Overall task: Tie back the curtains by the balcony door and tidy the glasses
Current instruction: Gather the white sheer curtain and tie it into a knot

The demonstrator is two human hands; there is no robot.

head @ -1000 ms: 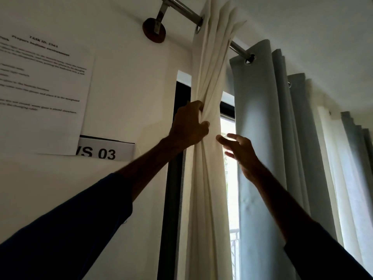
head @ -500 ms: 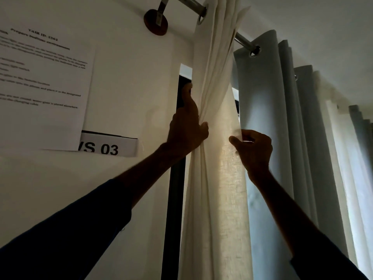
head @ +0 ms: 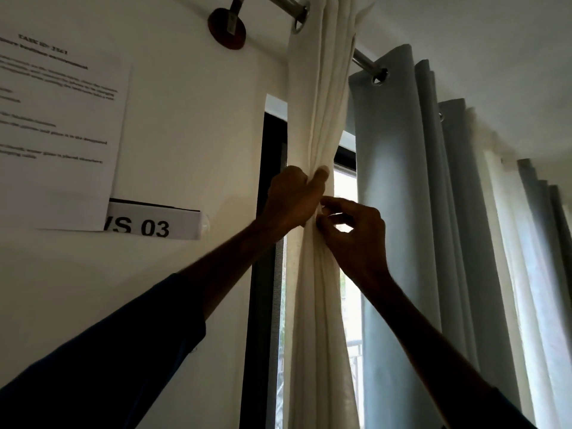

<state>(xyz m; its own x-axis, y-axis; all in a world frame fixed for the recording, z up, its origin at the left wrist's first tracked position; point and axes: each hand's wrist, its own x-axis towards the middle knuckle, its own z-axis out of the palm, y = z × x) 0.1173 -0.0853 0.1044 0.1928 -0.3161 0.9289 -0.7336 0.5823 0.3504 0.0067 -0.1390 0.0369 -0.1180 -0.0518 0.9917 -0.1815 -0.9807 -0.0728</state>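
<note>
Two hands work the cream fabric curtain (head: 320, 97), bunched beside the dark balcony door frame (head: 263, 274). The left hand (head: 292, 201) is clenched round the gather, and the right hand (head: 356, 239) pinches its edge. Best to hold the folds tight while tying.

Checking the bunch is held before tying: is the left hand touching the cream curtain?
Touching. The head view shows the left hand gripping the gathered cream curtain, with its thumb wrapped over the folds.
</note>
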